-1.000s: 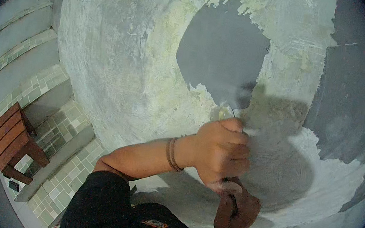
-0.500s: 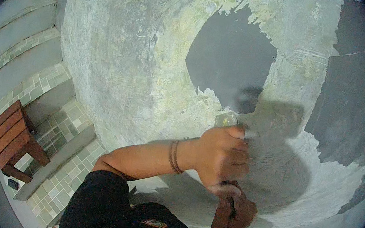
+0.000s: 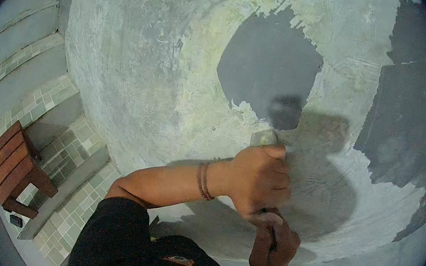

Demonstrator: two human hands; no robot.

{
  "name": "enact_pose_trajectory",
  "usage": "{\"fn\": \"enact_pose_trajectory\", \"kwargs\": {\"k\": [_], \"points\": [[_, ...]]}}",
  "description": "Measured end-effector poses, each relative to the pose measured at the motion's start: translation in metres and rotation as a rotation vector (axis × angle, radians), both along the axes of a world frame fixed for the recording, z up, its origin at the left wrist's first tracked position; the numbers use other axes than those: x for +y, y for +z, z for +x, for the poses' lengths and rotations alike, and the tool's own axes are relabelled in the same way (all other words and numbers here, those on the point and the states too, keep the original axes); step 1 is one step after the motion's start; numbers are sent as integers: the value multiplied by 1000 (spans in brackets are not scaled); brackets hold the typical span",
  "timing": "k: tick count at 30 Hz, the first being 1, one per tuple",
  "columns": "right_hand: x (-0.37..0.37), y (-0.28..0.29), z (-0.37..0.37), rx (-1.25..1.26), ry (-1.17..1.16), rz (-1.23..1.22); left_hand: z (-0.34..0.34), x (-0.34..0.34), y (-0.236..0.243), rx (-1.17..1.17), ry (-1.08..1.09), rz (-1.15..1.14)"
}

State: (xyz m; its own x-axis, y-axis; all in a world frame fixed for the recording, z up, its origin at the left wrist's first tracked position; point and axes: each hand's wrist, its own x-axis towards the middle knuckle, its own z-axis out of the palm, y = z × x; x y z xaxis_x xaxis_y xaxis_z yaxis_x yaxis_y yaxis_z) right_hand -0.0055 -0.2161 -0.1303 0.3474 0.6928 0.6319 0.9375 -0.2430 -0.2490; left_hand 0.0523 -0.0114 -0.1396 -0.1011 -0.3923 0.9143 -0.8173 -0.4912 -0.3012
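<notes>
My left hand (image 3: 260,179), with brown bracelets on its wrist, is wrapped in a fist round a scraper. The scraper's flat blade (image 3: 264,137) shows above this fist, against the wall (image 3: 213,85) just below a dark grey patch (image 3: 270,60). Most of the handle is hidden by my fingers; its dark end seems to show between the two hands. Right below, my right hand (image 3: 274,245) is closed at that lower end, its thumb touching the left fist. Pale, rough, partly stripped coating surrounds the patch.
At the left stands a reddish-brown slatted wooden stool (image 3: 15,164) on tiled steps (image 3: 82,138). A small black object (image 3: 16,220) lies by its leg. Another dark grey bare area (image 3: 406,114) spans the wall's right side. My shadow (image 3: 322,194) falls on the wall.
The stool, steps and shadow sit slightly further left in the picture. The blade's face looks a little differently angled. Both hands keep their hold in nearly the same place.
</notes>
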Motion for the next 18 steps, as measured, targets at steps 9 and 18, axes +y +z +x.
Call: {"fn": "enact_pose_trajectory", "kwargs": {"k": [9, 18], "points": [[4, -3, 4, 17, 15, 70, -2, 1, 3, 9, 103, 61], [8, 0, 1, -47, -50, 7, -3, 6, 8, -52, 50, -10]]}}
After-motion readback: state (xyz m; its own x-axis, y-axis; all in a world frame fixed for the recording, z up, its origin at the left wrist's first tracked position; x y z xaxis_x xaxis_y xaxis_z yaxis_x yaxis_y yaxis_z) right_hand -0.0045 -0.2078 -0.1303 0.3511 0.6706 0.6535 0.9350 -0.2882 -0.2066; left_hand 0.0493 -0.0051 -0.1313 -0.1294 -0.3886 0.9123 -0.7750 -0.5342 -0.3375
